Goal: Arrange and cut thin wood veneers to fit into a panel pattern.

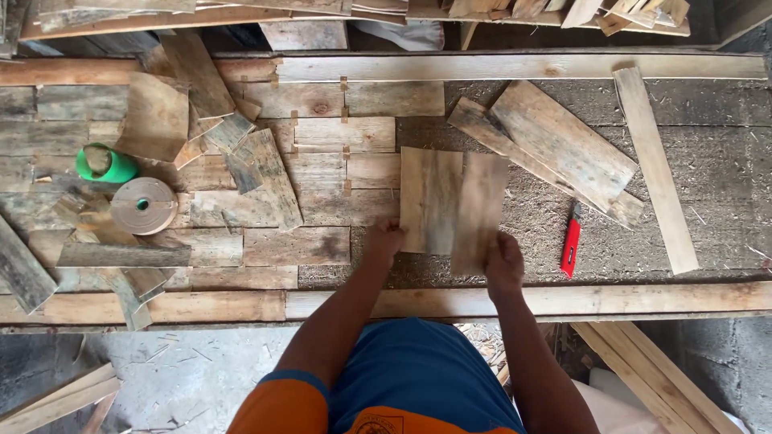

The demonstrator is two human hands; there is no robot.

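Head view: we are laying two short boards side by side on the bench (pixel 708 153). Our left hand (pixel 384 241) is pinching the left board (pixel 430 201) at its near edge, our right hand (pixel 504 261) gripping the right board (pixel 480 213) (slightly tilted). Better to be squaring the seam first, edges flush.

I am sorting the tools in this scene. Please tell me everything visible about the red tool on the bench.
The red tool looks like a slim utility knife with a glossy red plastic body and a darker tip at its upper end. It lies flat, nearly upright in the picture and slightly tilted, on the sawdust-covered bench top, right of the right hand. No hand touches it.
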